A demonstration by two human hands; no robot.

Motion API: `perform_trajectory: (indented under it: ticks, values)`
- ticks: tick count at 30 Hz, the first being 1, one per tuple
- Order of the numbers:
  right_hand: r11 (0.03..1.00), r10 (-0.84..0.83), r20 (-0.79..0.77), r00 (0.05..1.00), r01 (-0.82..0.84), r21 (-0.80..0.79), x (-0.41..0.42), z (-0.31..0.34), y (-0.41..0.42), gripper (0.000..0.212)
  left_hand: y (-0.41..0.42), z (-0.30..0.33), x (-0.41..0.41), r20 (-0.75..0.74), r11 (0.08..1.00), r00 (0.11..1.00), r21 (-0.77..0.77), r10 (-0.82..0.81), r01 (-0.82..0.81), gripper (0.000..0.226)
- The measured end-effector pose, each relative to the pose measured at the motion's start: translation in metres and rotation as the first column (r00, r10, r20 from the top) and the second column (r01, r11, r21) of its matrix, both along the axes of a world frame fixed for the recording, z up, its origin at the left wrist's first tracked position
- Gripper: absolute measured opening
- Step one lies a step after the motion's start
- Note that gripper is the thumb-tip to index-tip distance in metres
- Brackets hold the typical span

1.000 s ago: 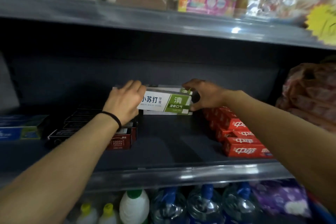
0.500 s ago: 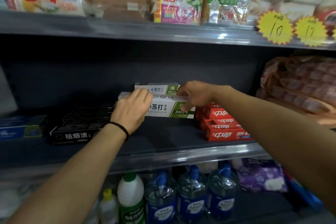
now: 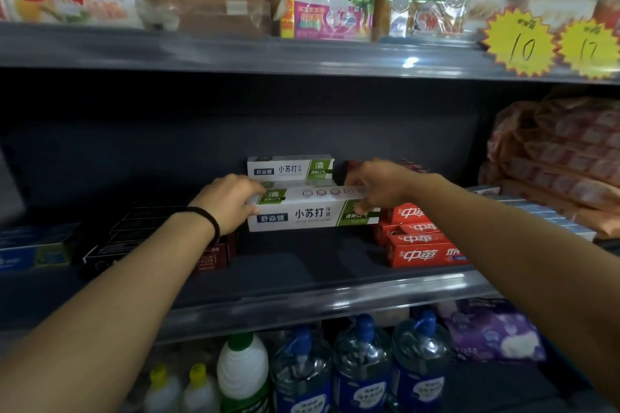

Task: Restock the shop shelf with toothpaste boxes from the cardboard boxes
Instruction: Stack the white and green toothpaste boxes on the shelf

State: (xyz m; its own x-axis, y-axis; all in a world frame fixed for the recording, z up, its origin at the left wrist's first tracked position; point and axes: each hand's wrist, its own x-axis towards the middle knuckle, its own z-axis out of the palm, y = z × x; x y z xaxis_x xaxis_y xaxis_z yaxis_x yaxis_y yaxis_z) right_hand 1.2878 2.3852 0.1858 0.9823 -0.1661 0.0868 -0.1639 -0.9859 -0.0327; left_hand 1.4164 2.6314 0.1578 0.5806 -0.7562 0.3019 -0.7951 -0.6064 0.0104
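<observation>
Front toothpaste box drawn forward – left fingers, right fingers clasp ends

White-and-green toothpaste boxes sit mid-shelf; red boxes with white lettering lie right, black boxes left, yellow starburst tags above.

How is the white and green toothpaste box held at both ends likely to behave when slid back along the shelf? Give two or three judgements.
The white and green toothpaste box looks like stiff card, so it probably slides without bending. Its flat, long sides suggest it will not roll or tip. The left hand and right hand grip only the ends, hinting it is light.
</observation>
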Motion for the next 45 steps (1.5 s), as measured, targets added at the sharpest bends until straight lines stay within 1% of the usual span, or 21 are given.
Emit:
perform_trajectory:
  ticks: [4,8,13,17,20,22,25,28,31,35,41,45]
  values:
    - [1.000,-0.013,-0.042,0.999,0.014,0.023,0.015,-0.017,-0.011,0.050,-0.014,-0.016,0.015,-0.012,0.998,1.000,0.060,0.004,-0.003,0.029]
    - [0.999,-0.026,-0.076,0.997,0.028,0.019,0.031,-0.031,-0.018,0.054,-0.028,-0.027,0.033,-0.026,0.992,0.999,0.120,0.030,-0.026,0.025]
    - [1.000,-0.017,-0.074,0.997,0.017,0.003,0.058,-0.047,-0.029,0.056,-0.044,-0.033,0.049,-0.048,0.980,0.996,0.189,0.071,-0.061,0.023]
    - [1.000,-0.010,-0.070,0.998,0.012,0.019,0.075,-0.054,-0.036,0.058,-0.051,-0.041,0.065,-0.038,0.971,0.996,0.226,0.082,-0.072,0.019]
    - [0.999,-0.004,-0.065,0.998,0.006,0.034,0.084,-0.058,-0.042,0.059,-0.056,-0.046,0.075,-0.012,0.974,0.996,0.211,0.085,-0.081,0.011]
    - [0.999,0.003,-0.060,0.998,-0.001,0.039,0.088,-0.062,-0.047,0.056,-0.060,-0.050,0.081,0.015,0.977,0.996,0.192,0.086,-0.087,0.008]
    - [1.000,0.013,-0.025,1.000,-0.014,-0.020,0.099,-0.069,-0.053,0.039,-0.066,-0.054,0.092,0.045,0.981,0.996,0.174,0.081,-0.088,0.009]
    - [0.999,0.011,0.025,1.000,-0.009,-0.051,0.112,-0.074,-0.057,0.035,-0.070,-0.057,0.105,0.063,0.980,0.993,0.168,0.096,-0.106,0.009]
    - [0.995,0.017,0.062,0.998,-0.011,-0.094,0.126,-0.077,-0.060,0.036,-0.073,-0.060,0.118,0.087,0.978,0.991,0.172,0.105,-0.119,0.017]
    - [0.993,0.005,0.078,0.997,0.004,-0.115,0.140,-0.080,-0.063,0.039,-0.076,-0.063,0.131,0.087,0.979,0.989,0.153,0.119,-0.132,0.012]
    - [0.989,-0.014,0.072,0.997,0.025,-0.145,0.151,-0.081,-0.064,0.037,-0.083,-0.062,0.142,0.020,0.984,0.991,0.119,0.134,-0.135,0.016]
    - [0.989,-0.025,0.075,0.997,0.035,-0.143,0.154,-0.079,-0.065,0.034,-0.086,-0.064,0.144,0.010,0.988,0.992,0.087,0.126,-0.126,0.018]
